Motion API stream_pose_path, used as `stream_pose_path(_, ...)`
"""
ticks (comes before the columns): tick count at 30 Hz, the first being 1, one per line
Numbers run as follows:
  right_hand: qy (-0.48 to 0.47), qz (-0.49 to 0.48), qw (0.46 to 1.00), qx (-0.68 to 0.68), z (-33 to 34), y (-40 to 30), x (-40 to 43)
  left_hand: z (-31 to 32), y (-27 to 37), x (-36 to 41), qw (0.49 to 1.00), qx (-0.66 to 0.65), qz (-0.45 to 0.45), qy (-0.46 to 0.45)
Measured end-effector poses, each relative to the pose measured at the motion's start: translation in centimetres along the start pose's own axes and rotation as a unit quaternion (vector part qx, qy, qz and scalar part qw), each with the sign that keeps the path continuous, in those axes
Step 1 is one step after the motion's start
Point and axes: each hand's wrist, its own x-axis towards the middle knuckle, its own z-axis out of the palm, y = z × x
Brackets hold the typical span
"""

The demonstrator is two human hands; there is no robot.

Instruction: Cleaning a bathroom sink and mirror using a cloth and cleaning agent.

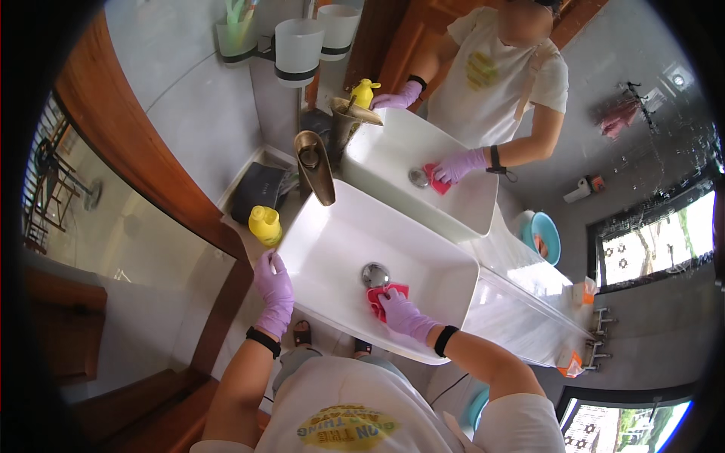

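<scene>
A white rectangular washbasin (351, 221) lies before me, with a round metal drain cover (376, 274) in its floor. My right hand (405, 314), in a lilac rubber glove, presses a red cloth (376, 300) onto the basin floor just below the drain. At the basin's left end, my left hand (274, 287), gloved alike, holds the rim with thumb and fingers bent around it. Close above that hand stands a yellow plastic bottle (265, 225). The bronze-coloured faucet (315, 167) reaches over the basin's upper left corner; no water is seen running from it.
Behind the basin, a mirror (566, 198) reflects me and the basin. A dark box (257, 189) sits by the faucet. Wall-mounted frosted cups (298, 48) hang above, one holding toothbrushes. An orange-and-white tissue box (570, 363) is on the right. A wooden door frame (141, 153) borders the left.
</scene>
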Motion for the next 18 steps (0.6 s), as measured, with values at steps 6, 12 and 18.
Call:
stream_pose_path(6,0.012,0.015,0.999,-0.041,-3.6,4.9,0.9,-0.3,-0.5,0.2,1.000,0.002,-0.007,0.000)
stream_pose_path(12,0.064,-0.021,0.995,0.075,-3.8,5.2,8.6,-0.2,-0.2,0.3,1.000,0.020,-0.011,-0.011)
stream_pose_path(18,0.060,-0.191,0.980,0.000,-3.1,3.3,10.9,-0.3,0.2,0.4,1.000,0.013,-0.011,-0.024)
